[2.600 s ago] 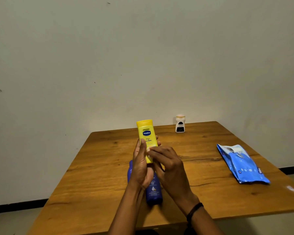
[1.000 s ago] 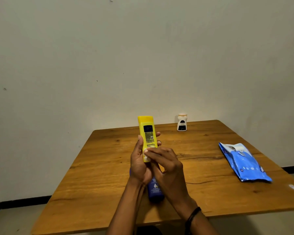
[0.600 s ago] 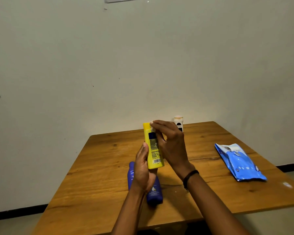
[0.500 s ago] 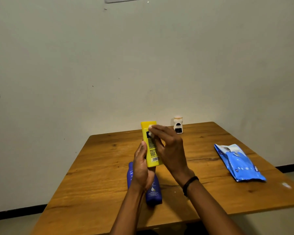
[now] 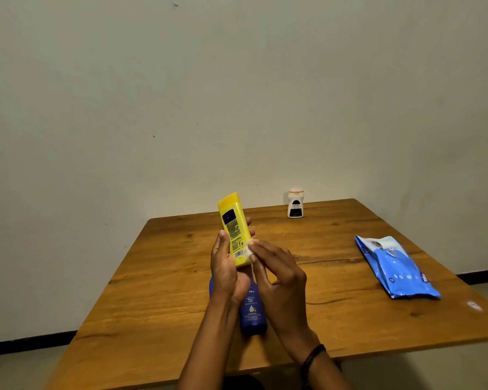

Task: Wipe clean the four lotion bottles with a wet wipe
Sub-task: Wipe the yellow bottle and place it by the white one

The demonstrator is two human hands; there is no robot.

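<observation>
A plain wall (image 5: 237, 94) backs your wooden table (image 5: 181, 277). Above it, your left hand (image 5: 226, 271) wraps the tilted yellow bottle (image 5: 234, 223) low down. It looks light, stiff and slick, so grip near its base. Your right hand (image 5: 282, 277) pinches the small wet wipe (image 5: 249, 250) against its side.

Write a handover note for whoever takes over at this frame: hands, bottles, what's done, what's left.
Left hand grips the yellow bottle, held tilted above the table, back label toward the camera.
Right hand pinches a small white wipe against the bottle's lower right edge.
Blue bottle lies on the table under the hands; small white bottle stands at the far edge; blue wipes pack lies to the right.
Done: the yellow bottle is mid-wipe; which others are clean cannot be told.
Left: finish the yellow one, then the rest. Only three bottles are in view.
</observation>
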